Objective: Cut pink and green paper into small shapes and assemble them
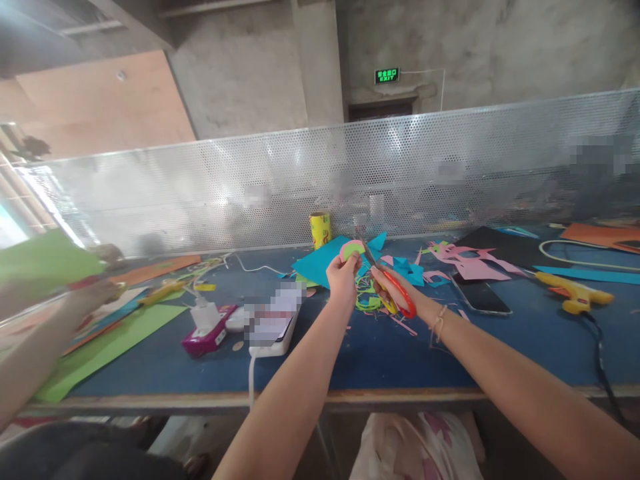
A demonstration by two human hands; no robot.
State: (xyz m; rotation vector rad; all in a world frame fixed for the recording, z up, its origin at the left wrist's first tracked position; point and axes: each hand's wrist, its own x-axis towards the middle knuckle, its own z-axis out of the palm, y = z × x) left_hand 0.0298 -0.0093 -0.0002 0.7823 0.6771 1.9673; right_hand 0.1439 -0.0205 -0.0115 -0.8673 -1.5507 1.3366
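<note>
Our left hand [344, 272], in the head view, pinches a small pink-and-green paper piece [353, 249] above the middle of the bench [390, 367], its rounded edge standing past the fingertips, a hold that, we judge, leaves the rim free for the blades. Our right hand [393, 287] is closed around the handles of red-handled scissors [411, 303], blades angled up toward the paper; whether they touch it we cannot tell. Green trimmings [369, 300] lie below, and the blue paper [320, 263] and pink offcuts [475, 260] lie beyond and to the right, probably pushed aside to give us working room. The yellow glue gun [575, 290] rests farther right, past a dark phone [483, 293], perhaps to keep its nozzle away from us. The bench top is blue and scattered with scraps; at left a co-worker's arm [55, 333] reaches over a green sheet [110, 347]. Behind stands a perforated metal screen [225, 193], then a concrete wall [250, 73] with a lit exit sign [387, 75].
</note>
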